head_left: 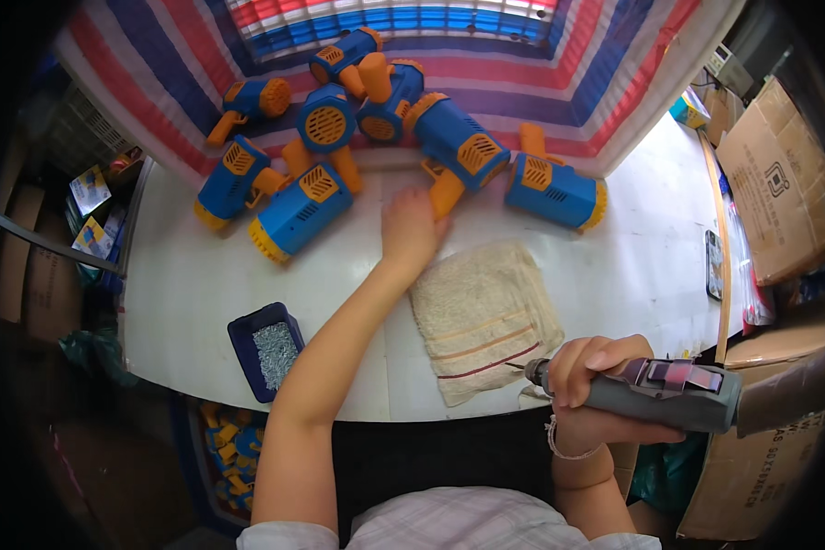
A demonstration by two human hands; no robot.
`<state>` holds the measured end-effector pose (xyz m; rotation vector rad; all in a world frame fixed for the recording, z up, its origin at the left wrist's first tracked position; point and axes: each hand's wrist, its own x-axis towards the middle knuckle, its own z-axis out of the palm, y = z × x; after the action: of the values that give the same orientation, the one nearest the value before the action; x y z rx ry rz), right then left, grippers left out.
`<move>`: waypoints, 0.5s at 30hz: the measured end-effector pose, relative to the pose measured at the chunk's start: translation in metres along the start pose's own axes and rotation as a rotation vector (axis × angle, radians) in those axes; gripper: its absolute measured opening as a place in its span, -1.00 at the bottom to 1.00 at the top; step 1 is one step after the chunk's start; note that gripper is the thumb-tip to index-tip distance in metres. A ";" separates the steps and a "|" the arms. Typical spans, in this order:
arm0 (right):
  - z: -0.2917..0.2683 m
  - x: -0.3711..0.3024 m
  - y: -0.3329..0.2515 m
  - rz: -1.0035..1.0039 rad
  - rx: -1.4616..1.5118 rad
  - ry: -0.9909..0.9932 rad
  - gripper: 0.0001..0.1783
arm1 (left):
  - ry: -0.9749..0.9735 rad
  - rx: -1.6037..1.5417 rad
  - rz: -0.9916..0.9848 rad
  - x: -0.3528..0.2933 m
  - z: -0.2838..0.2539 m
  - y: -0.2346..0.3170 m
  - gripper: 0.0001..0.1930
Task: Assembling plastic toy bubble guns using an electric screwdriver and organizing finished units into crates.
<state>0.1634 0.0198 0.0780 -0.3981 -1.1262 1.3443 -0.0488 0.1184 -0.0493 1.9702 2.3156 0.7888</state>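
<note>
My left hand (410, 225) stretches to the far middle of the table. Its fingers close on the orange handle of a blue and orange toy bubble gun (472, 137); part of the grip is hidden. My right hand (596, 394) is wrapped round a grey electric screwdriver (655, 394), its thin bit pointing left over the table's near edge. Below the left hand lies a folded beige towel (481, 312) with a dark red stripe. Several similar guns lie heaped at the back, with one blue gun (555, 191) to the right and another (304, 211) to the left.
A dark blue tray (238, 341) of small silvery screws stands left of my forearm. Striped sheeting (559, 82) walls the back. A phone (713, 264) lies at the right edge, beside cardboard boxes (779, 183). Below left, a bin holds more blue and orange toys (236, 454).
</note>
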 end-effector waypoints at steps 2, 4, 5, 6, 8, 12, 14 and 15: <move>-0.005 0.000 0.001 -0.001 -0.021 0.009 -0.06 | 0.070 -0.150 -0.006 -0.001 -0.015 -0.013 -0.58; -0.012 0.002 -0.001 -0.015 -0.002 0.005 -0.05 | 0.144 -0.413 0.006 -0.005 -0.061 -0.011 -0.61; -0.015 0.003 -0.003 -0.014 -0.006 0.034 -0.05 | 0.148 -0.526 0.024 -0.006 -0.090 -0.004 -0.62; -0.017 0.002 -0.005 -0.003 -0.006 0.043 -0.05 | 0.153 -0.575 -0.015 -0.014 -0.112 0.001 -0.62; -0.018 0.002 -0.004 -0.031 0.014 -0.005 -0.04 | 0.064 -0.579 -0.012 -0.032 -0.139 0.013 -0.62; -0.009 -0.008 0.004 0.010 0.055 -0.054 -0.03 | -0.376 -0.071 0.237 -0.085 -0.115 0.037 -0.59; -0.006 -0.011 0.014 0.055 0.063 -0.086 0.00 | -0.483 -0.046 0.261 -0.105 -0.084 0.049 -0.58; -0.010 -0.012 0.018 0.077 0.048 -0.110 0.04 | -0.485 -0.054 0.268 -0.106 -0.075 0.052 -0.58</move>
<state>0.1636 0.0166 0.0545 -0.3392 -1.1771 1.4730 -0.0019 -0.0030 0.0025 2.1732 1.7685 0.3163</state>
